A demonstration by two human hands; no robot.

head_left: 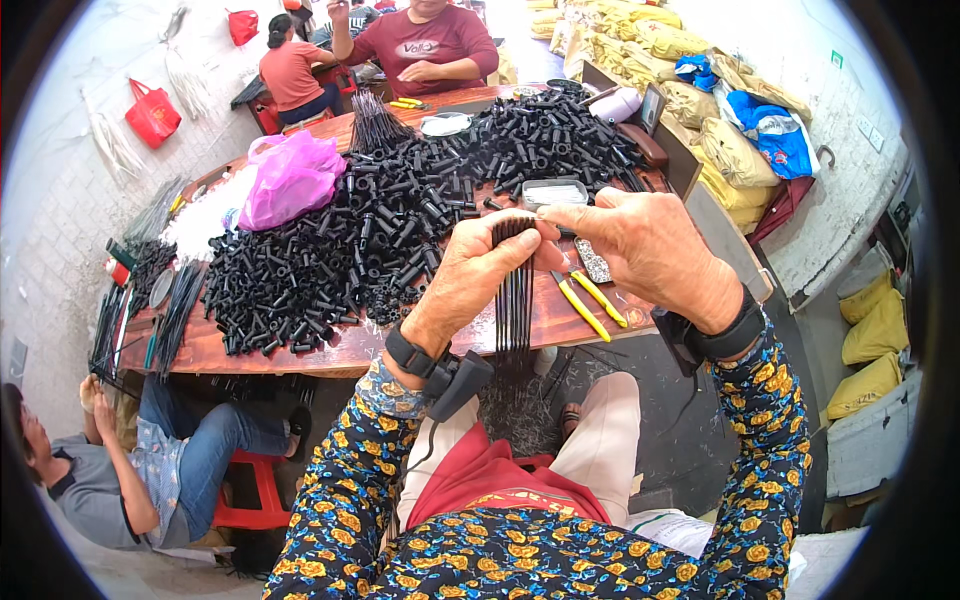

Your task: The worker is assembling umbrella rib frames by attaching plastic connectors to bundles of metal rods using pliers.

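Note:
My left hand [470, 262] is closed round a bundle of thin black rods [514, 310], which hangs down past the table edge with its upper ends by my fingers. Close beside it, the fingertips of my right hand [655, 245] are pinched together at the top of the bundle. A small pale sliver shows between the two hands, too small to name. Just beyond and below the hands lie yellow-handled pliers [583, 305] and a small tray of tiny silvery pieces [592, 262]. A clear plastic box [555, 192] stands behind my fingers.
Short black tubular parts [340, 255] heap across the wooden table [450, 345]. A purple plastic bag [290, 182] lies on the left, near more black rods [180, 310]. A co-worker [100, 470] sits at left; others sit opposite. Yellow sacks [735, 150] are stacked at right.

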